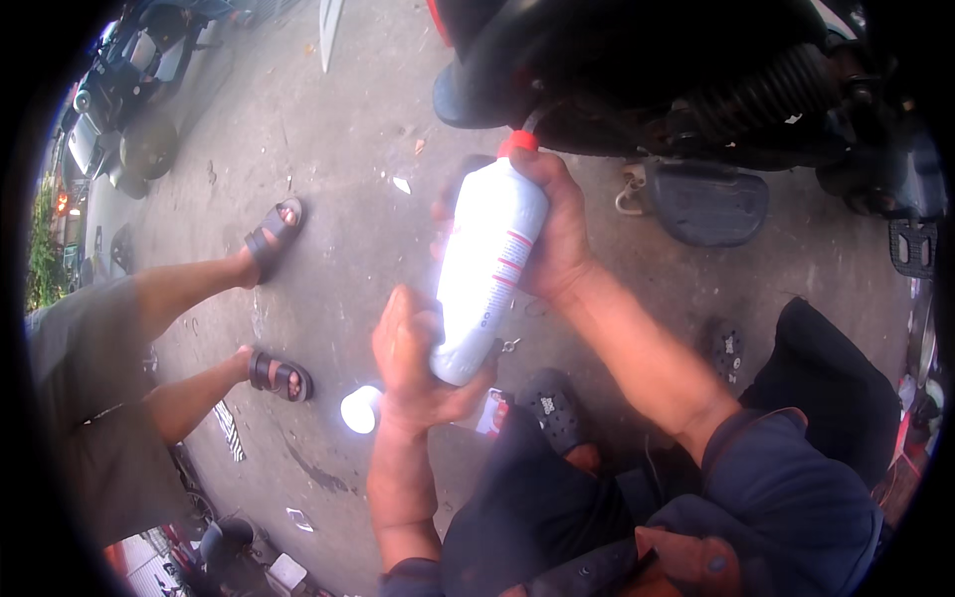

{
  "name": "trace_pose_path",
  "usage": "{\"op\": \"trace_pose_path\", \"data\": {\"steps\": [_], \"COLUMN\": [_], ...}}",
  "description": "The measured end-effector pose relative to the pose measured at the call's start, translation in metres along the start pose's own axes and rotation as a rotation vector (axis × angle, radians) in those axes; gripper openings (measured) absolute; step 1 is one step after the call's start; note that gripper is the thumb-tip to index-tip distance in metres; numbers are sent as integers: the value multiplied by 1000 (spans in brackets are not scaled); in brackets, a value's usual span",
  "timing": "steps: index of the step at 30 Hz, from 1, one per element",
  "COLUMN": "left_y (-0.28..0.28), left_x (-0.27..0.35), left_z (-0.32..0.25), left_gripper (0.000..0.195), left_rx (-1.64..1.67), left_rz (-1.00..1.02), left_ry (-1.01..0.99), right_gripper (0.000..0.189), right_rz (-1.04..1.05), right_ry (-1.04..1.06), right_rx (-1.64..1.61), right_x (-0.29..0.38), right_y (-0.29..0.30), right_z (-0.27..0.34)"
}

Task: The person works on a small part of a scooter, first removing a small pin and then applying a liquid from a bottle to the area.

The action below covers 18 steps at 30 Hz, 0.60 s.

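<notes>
A white plastic bottle [483,261] with a red cap [518,142] and printed writing on its side is held in both hands before me. My right hand [556,216] wraps around its upper part, with the thumb near the cap. Around the lower end of the bottle is my left hand [418,366], its palm close to the base. The cap end lies beside the dark underside of a motorcycle [597,82]; a thin tube-like piece [539,116] shows there, and I cannot tell whether it joins the cap. Glare washes out part of the label.
A white round container [361,409] and a printed packet [492,410] lie near my left forearm. A wing-nut-like metal piece [511,345] is close by. Another person's sandalled foot [280,377] stands to the left. A dark footrest-like plate [709,203] and a coil spring [768,86] are at upper right.
</notes>
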<state>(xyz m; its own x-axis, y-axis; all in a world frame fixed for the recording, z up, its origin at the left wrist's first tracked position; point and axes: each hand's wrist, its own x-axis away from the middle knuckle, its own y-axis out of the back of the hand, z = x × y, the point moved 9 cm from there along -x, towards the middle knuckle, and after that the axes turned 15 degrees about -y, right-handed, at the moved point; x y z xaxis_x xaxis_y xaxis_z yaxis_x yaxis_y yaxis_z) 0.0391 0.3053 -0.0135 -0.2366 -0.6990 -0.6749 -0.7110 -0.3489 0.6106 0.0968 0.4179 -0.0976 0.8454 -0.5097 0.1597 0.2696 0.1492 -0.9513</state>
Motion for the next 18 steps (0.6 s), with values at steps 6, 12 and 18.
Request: {"op": "trace_pose_path", "data": {"steps": [6, 12, 18], "left_y": [-2, -3, -2], "left_x": [2, 1, 1], "left_z": [1, 0, 0], "left_gripper": [38, 36, 36], "left_rx": [-2, 24, 39], "left_rz": [-19, -40, -33], "left_ry": [1, 3, 16], "right_gripper": [62, 40, 41], "right_rz": [-39, -16, 132], "right_ry": [-39, -71, -121], "right_rx": [82, 239, 22], "right_x": [-4, -1, -7], "right_y": [8, 1, -1], "right_z": [7, 17, 8]}}
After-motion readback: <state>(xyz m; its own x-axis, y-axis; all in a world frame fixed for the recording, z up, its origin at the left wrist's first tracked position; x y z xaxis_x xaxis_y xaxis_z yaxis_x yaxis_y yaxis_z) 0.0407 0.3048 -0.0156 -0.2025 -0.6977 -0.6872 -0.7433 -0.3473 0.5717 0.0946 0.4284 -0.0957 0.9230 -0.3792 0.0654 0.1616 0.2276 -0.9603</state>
